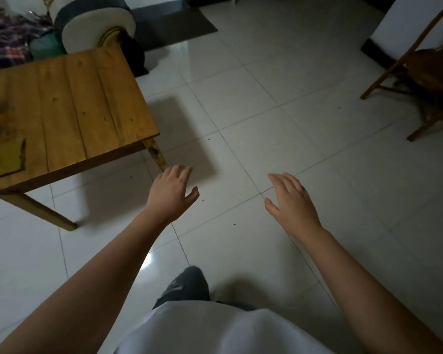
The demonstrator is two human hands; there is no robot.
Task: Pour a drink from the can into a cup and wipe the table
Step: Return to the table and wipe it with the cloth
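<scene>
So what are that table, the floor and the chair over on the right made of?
The table looks like solid wood planks: visible grain, knots and seams, with a warm, slightly glossy finish. The floor appears to be glazed white tile: straight grout lines and shiny reflections. The chair seems to be darker wood with slim, curved rails; the dim light hides its finish.

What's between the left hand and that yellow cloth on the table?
In the head view, only bare wooden tabletop and its near corner leg separate the open left hand from the yellow cloth. Nothing else lies on that stretch.
</scene>
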